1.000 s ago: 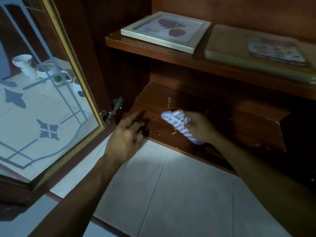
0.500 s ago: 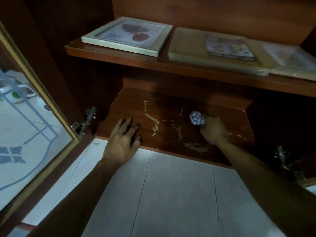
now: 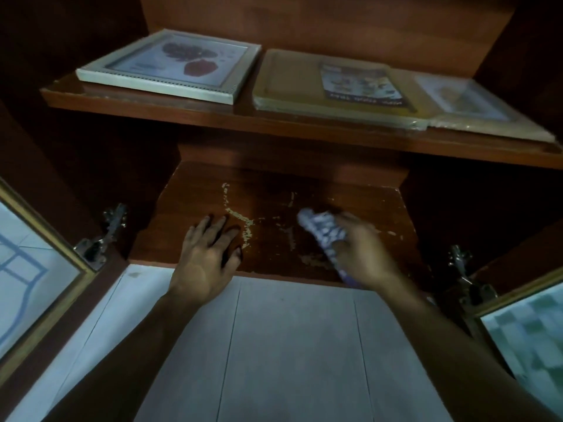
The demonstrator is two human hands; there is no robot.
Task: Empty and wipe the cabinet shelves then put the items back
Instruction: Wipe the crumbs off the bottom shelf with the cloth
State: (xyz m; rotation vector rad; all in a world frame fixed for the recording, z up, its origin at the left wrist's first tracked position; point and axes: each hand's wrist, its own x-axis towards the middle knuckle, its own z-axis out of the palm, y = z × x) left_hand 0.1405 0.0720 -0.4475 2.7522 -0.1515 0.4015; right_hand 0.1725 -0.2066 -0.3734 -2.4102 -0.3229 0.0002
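The cabinet's bottom shelf (image 3: 274, 196) is dark red wood with pale worn streaks, and nothing stands on it. My left hand (image 3: 207, 254) rests flat on its front left part, fingers spread. My right hand (image 3: 359, 251) grips a bunched blue-and-white checked cloth (image 3: 323, 229) and presses it on the shelf right of centre. On the upper shelf (image 3: 213, 117) lie a white-framed picture (image 3: 173, 65), a flat tan board in plastic wrap (image 3: 332, 86) and another wrapped flat item (image 3: 475, 108).
Both cabinet doors stand open: a glass door with a gold frame (image 3: 36, 269) at the left and another door (image 3: 530, 324) at the right. Metal hinges (image 3: 103, 239) stick out at both sides. White floor tiles (image 3: 289, 345) lie in front.
The view has shifted right and centred on the cabinet. My right hand with the cloth swept right across the bottom shelf, then drew back toward the front. My left hand stayed put.
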